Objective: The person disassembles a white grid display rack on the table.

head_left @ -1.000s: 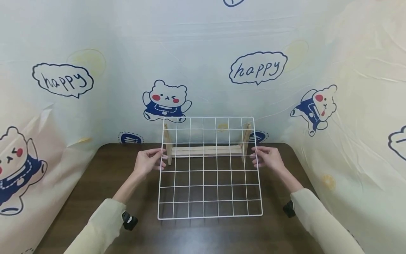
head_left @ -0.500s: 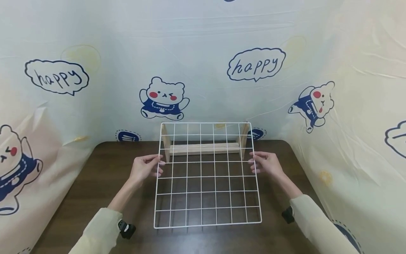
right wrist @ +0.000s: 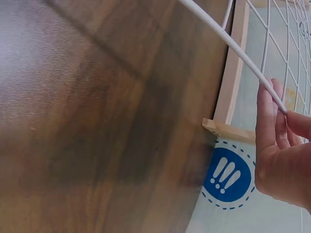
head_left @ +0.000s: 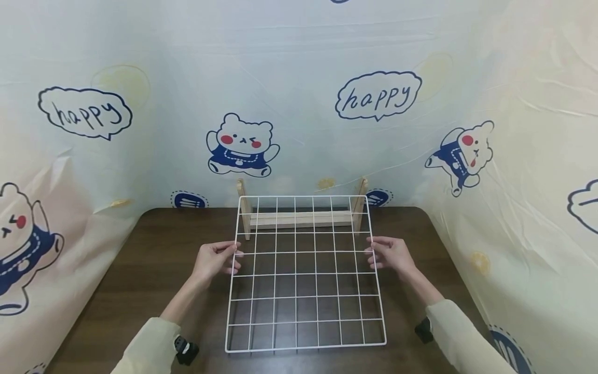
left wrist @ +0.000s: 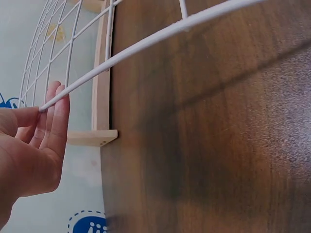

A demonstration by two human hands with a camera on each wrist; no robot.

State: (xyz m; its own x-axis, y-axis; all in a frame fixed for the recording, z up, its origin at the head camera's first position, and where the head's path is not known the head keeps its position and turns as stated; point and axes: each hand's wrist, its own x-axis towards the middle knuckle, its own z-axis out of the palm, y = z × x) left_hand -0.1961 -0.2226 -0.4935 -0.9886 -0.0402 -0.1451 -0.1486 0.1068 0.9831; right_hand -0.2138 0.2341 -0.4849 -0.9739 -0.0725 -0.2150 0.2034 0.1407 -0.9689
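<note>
A white wire grid panel [head_left: 295,274] is held up in front of me, tilted, its top edge overlapping a wooden stand [head_left: 301,219] in the head view. My left hand [head_left: 215,262] pinches the panel's left side rod between thumb and fingers. On the opposite rod my right hand [head_left: 391,255] does the same. Both wrist views show the thumb on one side of the rod and the fingers behind it, with a shadow of the rod on the table. The stand has two uprights joined by a pale crossbar.
The dark brown wooden table [head_left: 154,270] reaches back to a cloth backdrop [head_left: 299,78] printed with bears and "happy" bubbles. The same cloth hangs along the left and right sides. The stand sits near the table's back edge.
Both hands have brought the grid panel lower and closer to me. Its top edge has dropped from above the stand's uprights to below their tops. The stand has stayed put.
</note>
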